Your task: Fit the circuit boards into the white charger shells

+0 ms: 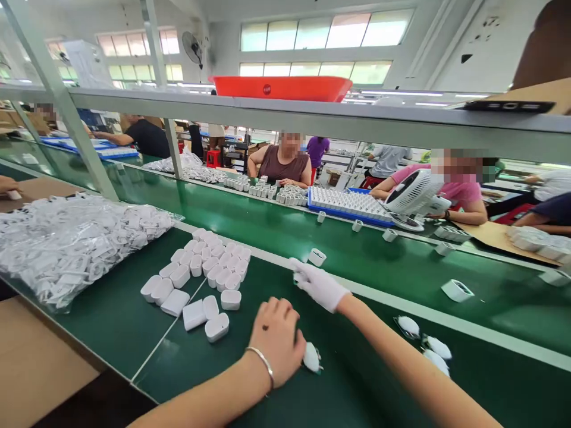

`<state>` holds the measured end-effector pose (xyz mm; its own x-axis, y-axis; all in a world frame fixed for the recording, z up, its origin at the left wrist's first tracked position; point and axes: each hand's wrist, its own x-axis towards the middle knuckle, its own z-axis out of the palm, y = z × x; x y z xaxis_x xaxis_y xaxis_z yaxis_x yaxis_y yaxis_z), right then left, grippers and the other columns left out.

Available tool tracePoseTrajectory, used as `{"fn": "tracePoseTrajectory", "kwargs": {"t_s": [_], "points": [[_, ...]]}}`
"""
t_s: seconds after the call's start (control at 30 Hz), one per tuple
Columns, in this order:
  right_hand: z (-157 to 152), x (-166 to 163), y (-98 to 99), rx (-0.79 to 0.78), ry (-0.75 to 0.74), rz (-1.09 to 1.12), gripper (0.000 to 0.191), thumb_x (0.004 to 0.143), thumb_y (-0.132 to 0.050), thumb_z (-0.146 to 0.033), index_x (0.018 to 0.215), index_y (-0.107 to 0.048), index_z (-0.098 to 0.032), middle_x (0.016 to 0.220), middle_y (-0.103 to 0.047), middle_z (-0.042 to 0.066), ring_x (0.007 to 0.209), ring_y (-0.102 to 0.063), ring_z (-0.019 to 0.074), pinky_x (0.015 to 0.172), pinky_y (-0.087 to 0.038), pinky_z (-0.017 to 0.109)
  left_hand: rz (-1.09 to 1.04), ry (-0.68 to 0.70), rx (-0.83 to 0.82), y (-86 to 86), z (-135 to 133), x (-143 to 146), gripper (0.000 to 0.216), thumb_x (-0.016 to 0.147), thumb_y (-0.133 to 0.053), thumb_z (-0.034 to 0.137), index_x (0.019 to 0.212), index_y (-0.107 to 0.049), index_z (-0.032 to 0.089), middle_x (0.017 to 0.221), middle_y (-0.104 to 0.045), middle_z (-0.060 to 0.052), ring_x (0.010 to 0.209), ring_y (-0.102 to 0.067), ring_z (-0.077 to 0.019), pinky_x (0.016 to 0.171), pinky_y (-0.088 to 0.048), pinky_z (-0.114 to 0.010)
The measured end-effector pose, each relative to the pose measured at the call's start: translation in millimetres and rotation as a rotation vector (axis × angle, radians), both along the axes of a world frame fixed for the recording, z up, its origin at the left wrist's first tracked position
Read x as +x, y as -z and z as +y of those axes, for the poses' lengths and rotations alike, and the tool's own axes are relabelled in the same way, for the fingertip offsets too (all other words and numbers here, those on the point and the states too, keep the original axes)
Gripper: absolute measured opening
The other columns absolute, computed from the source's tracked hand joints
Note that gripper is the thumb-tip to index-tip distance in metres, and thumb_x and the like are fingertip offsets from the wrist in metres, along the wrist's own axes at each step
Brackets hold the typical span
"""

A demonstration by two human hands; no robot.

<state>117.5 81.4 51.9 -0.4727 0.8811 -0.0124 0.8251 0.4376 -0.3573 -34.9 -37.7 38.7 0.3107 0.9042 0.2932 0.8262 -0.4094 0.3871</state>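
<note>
My left hand (276, 339), bare with a thin bracelet at the wrist, rests knuckles up on the green work surface (134, 321). Its fingers curl over a small white part in a clear bag (311, 358) that sticks out at its right side. My right hand (319, 286) wears a white glove and reaches forward to the pale strip edging the conveyor belt (276, 232). Its fingers are pressed together around something small and white at their tips, which I cannot make out. A white open casing (316, 257) lies on the belt just beyond it.
Several white casings (209, 267) are clustered left of my hands, beside a large clear bag of white parts (66, 249). More bagged parts (408, 326) lie right of my arm. Across the belt sit a blue tray (348, 205), a fan (414, 190) and seated co-workers. A red tub (281, 86) stands on the overhead shelf.
</note>
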Motion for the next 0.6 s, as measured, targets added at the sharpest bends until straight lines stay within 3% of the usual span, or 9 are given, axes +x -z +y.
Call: {"fn": "tracePoseTrajectory", "kwargs": {"t_s": [0.1,0.17,0.27,0.43,0.53,0.6], "points": [[-73,70,3.7,-0.039,0.072,0.131,0.039,0.079,-0.041,-0.019,0.114,-0.060,-0.022,0.101,-0.065,0.005,0.091,-0.060,0.0194,0.087,-0.049,0.036,0.064,-0.329,0.109,-5.0,-24,-34,0.021,0.080,-0.049,0.020,0.097,-0.061,0.016,0.102,-0.057,-0.012,0.097,-0.047,-0.0276,0.083,-0.039,-0.044],[-118,108,13.8,-0.063,0.161,0.189,0.028,0.079,-0.043,-0.025,0.094,-0.067,-0.026,0.101,-0.066,0.006,0.093,-0.060,0.0219,0.088,-0.049,0.038,0.159,-0.528,0.144,4.0,-37,-60,0.026,0.080,-0.051,0.027,0.102,-0.061,0.014,0.110,-0.054,-0.015,0.101,-0.045,-0.0324,0.081,-0.039,-0.047],[-169,142,35.5,-0.052,0.368,0.258,0.028,0.076,-0.044,-0.026,0.092,-0.067,-0.027,0.111,-0.065,0.006,0.102,-0.059,0.0240,0.092,-0.048,0.042,0.253,-0.696,0.141,23.1,-53,-89,0.029,0.083,-0.051,0.029,0.106,-0.061,0.014,0.115,-0.051,-0.017,0.103,-0.043,-0.0342,0.080,-0.040,-0.048],[-198,142,53.2,0.129,0.615,0.258,0.045,0.075,-0.045,-0.032,0.117,-0.057,-0.022,0.133,-0.050,0.009,0.120,-0.049,0.0256,0.103,-0.038,0.045,0.237,-0.708,0.175,38.6,-61,-100,0.026,0.085,-0.053,0.031,0.103,-0.064,0.018,0.111,-0.053,-0.016,0.101,-0.043,-0.0351,0.076,-0.040,-0.048],[-196,131,49.4,0.162,0.863,0.099,0.057,0.072,-0.052,-0.045,0.123,-0.053,-0.018,0.125,-0.055,0.015,0.114,-0.051,0.0332,0.091,-0.044,0.052,0.193,-0.663,0.230,41.3,-57,-96,0.023,0.084,-0.055,0.032,0.098,-0.067,0.019,0.113,-0.054,-0.015,0.104,-0.043,-0.0362,0.078,-0.038,-0.049],[-194,128,47.7,0.132,0.941,0.022,0.055,0.071,-0.053,-0.048,0.117,-0.057,-0.018,0.114,-0.061,0.015,0.107,-0.055,0.0355,0.082,-0.047,0.053,0.166,-0.651,0.251,43.5,-53,-91,0.020,0.083,-0.055,0.033,0.092,-0.068,0.020,0.114,-0.055,-0.014,0.105,-0.042,-0.0366,0.080,-0.037,-0.050]]}}
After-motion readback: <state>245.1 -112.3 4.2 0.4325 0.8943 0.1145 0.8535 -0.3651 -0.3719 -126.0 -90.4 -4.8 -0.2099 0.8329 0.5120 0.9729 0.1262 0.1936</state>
